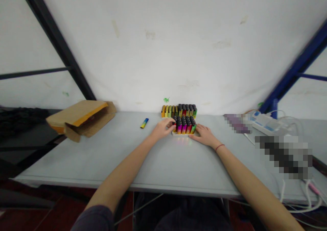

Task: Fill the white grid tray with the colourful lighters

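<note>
Lighters (183, 118) are standing upright on the table (163, 166) in 2 packed blocks, dark tops facing up. The front block (184, 126) is sitting directly between the hands, its long axis running across the person from left to right. The left hand (162, 129) is pressing in at its left end, with the fingers (171, 122) curling over the nearest lighters. The right hand (204, 135) is lying flatter at its right end, with the fingertips (197, 127) meeting the block's right corner. Both hands are touching the block about equally, but whether they are clenching it or only steadying it, I cannot tell. The rear block (179, 111) is standing directly beyond the front block, away from both hands and touching it or nearly so, and its back is almost reaching the table's far edge. A loose lighter (144, 123) is lying on its side just beyond and left of the left hand, which is the nearer hand to it. Open tabletop is stretching toward the person from the hands to the near edge. Farther left of the left hand, a cardboard mailer (83, 118) is lying open, and well right of the right hand, a power strip (268, 124) is sitting with its cables.
</note>
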### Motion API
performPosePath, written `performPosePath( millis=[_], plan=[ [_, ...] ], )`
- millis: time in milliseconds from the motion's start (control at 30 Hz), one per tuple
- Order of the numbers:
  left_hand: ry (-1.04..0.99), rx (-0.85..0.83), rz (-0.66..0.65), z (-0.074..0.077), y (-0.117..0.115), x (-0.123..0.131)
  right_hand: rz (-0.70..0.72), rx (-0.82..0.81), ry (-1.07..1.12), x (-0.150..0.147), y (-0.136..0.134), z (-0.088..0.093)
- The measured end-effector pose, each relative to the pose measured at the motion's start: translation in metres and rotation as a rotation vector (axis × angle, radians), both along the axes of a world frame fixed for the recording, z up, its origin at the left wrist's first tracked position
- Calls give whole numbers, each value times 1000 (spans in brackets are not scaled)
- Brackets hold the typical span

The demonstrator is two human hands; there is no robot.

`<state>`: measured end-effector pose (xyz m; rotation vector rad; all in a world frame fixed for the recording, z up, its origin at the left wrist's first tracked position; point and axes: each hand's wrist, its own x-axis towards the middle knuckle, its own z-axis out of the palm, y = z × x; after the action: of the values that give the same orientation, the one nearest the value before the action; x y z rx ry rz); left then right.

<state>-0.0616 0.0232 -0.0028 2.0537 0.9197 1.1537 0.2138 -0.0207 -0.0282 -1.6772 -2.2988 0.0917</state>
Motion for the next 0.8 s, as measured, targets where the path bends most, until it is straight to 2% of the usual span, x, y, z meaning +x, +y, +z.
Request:
performPosePath(
  millis=[100,167,233,333,367,433,500,600,700,800],
  plan=[
    [71,102,14,7,2,-5,3,-1,-6,1,1,-1],
    [103,160,122,12,6,-12,-1,-5,-11,1,1,-1],
    [147,179,334,14,14,-24,-4,-9,-13,1,0,0],
    [254,125,718,13,25,-48,-2,-15,-12,0,-1,1],
    [275,81,800,11,28,-57,-1,-15,-12,0,-1,1],
    [274,-14,882,7,32,-70,-1,-12,-14,0,-1,1],
    [237,-96,880,4,34,-77,-1,-11,-17,0,-1,1],
    [179,-144,790,3,34,-73,0,-11,-18,0,-1,1],
    [114,-151,685,4,34,-58,-1,-8,-22,1,-1,0],
    [-92,-236,563,0,35,-38,6,-10,-23,1,-1,1]
  ],
)
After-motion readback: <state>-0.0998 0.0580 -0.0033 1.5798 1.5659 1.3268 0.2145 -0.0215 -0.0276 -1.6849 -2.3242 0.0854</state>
